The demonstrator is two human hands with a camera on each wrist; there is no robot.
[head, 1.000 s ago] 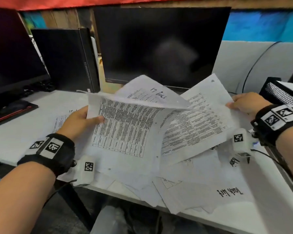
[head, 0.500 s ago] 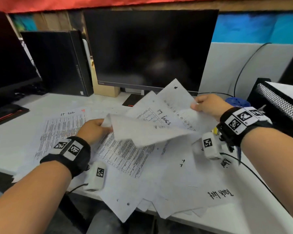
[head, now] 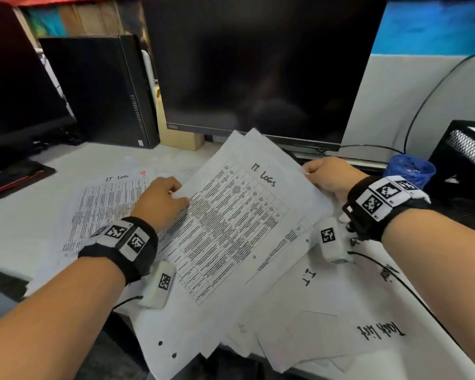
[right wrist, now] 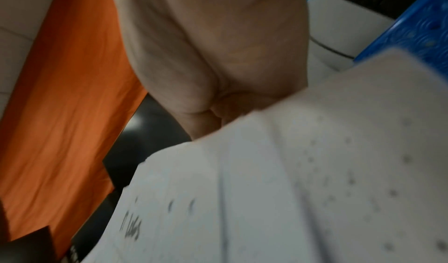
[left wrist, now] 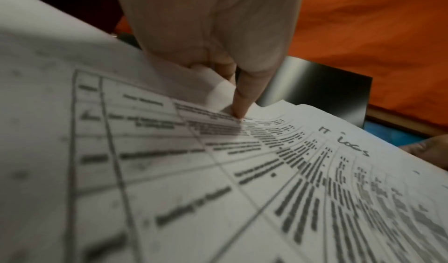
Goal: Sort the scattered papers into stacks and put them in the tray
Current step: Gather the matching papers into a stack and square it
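Above the desk [head: 25,215], both hands pinch the "IT LOGS" sheets [head: 239,215]: left hand [head: 159,201] at the left edge, right hand [head: 332,176] at the right edge, over the scattered papers [head: 299,311].

White sheets, black print, dark screens

The papers [head: 239,223] are white with black printed grids and handwriting; the monitor [head: 258,64] is black, the pen cup [head: 410,170] blue mesh, the tray [head: 469,152] black.

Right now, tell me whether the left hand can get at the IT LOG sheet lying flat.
Probably yes: the IT LOG sheet lies bare beside the left hand, though it holds the IT LOGS pages.
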